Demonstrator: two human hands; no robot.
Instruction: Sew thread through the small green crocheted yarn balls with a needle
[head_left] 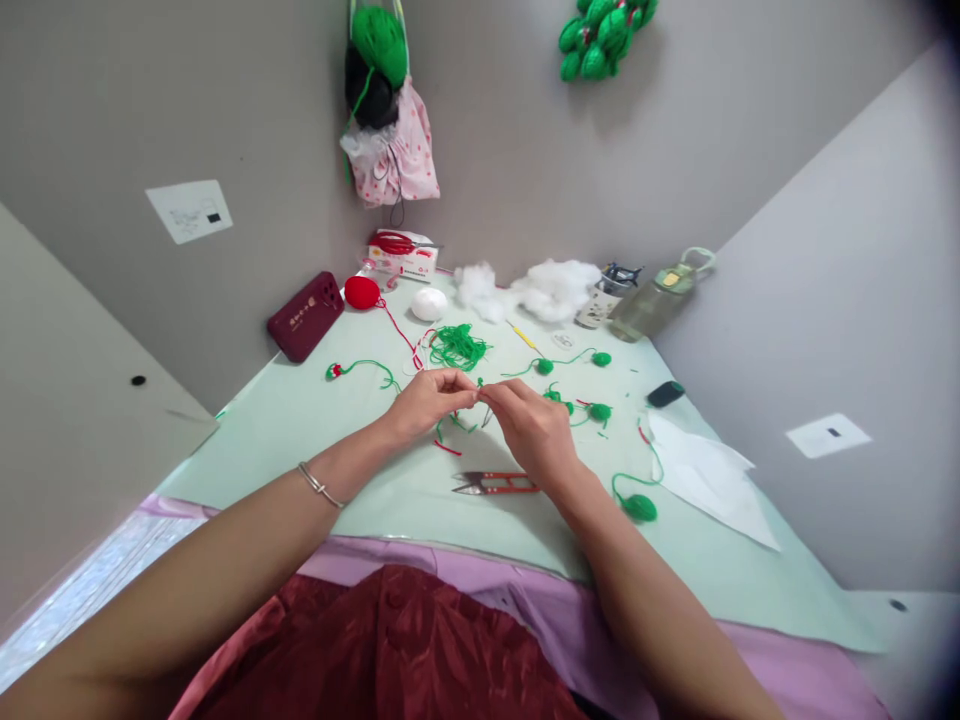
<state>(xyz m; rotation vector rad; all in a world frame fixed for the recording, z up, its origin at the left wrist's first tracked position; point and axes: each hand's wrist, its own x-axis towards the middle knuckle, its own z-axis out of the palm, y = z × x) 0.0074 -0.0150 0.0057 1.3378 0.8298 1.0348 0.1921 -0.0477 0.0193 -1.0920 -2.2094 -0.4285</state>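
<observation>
My left hand [435,398] and my right hand [529,418] meet fingertip to fingertip above the middle of the table. Both are pinched closed around a small bit of green yarn [480,382], mostly hidden by the fingers. A thin metal tool [487,415] shows just under my right fingers; whether it is held I cannot tell. Green and red yarn scraps [448,448] lie below the hands. Thread snips with red handles [495,484] rest nearer to me. Behind the hands is a loose pile of green yarn [459,347].
Small green crocheted pieces [598,411] and a white sheet [709,475] lie to the right. At the back stand a bottle [656,300] and a pen cup [600,302], beside white stuffing [555,290]. A red yarn ball [362,292] and maroon phone [306,316] are back left.
</observation>
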